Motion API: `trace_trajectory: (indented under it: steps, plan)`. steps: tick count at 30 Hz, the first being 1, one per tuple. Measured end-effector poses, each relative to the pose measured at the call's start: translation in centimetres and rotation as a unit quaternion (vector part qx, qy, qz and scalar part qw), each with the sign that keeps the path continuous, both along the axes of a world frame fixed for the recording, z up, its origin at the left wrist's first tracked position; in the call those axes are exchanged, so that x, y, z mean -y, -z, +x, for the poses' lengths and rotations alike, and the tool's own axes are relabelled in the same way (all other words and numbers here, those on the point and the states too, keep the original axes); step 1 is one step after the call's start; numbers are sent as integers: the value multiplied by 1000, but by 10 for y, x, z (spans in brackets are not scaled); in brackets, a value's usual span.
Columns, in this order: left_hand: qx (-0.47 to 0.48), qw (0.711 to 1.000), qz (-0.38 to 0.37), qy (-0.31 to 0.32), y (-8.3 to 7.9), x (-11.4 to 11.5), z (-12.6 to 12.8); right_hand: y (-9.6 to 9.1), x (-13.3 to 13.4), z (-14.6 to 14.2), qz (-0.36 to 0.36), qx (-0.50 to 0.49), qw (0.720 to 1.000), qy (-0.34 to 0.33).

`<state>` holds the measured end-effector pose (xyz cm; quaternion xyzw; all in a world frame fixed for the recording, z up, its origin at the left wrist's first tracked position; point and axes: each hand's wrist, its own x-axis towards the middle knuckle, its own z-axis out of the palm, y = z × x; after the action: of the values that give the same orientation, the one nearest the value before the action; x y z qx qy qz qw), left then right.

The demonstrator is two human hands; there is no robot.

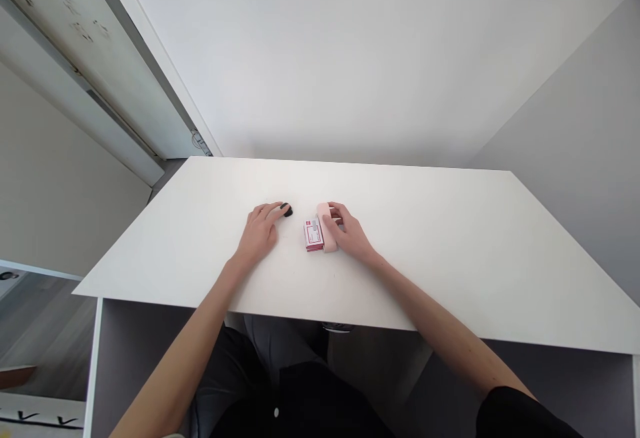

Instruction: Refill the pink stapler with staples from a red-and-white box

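Note:
My left hand lies on the white table with its fingers stretched out and the thumb apart. Its fingertips touch a small black object, partly covered, whose kind I cannot make out. My right hand grips a pale pink stapler-like item from its right side, thumb on top and fingers behind. Against the left side of the pink item sits a small white and dark red box with printing on its top.
The white tabletop reaches to a white wall at the back. A grey wall stands at the right. On the left are a door frame and a lower floor. My legs are under the table's front edge.

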<state>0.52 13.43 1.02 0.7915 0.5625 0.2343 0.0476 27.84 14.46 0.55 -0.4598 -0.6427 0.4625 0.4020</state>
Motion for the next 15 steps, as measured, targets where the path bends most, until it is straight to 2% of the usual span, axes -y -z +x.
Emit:
trace_trajectory:
  steps: [8,15]
  plan:
    - [52,995,-46,68,-1,-2,26,1,-1,0,11,-4,1000,0]
    - [92,990,-70,83,-1,-2,37,0,-1,0,11,-4,1000,-2]
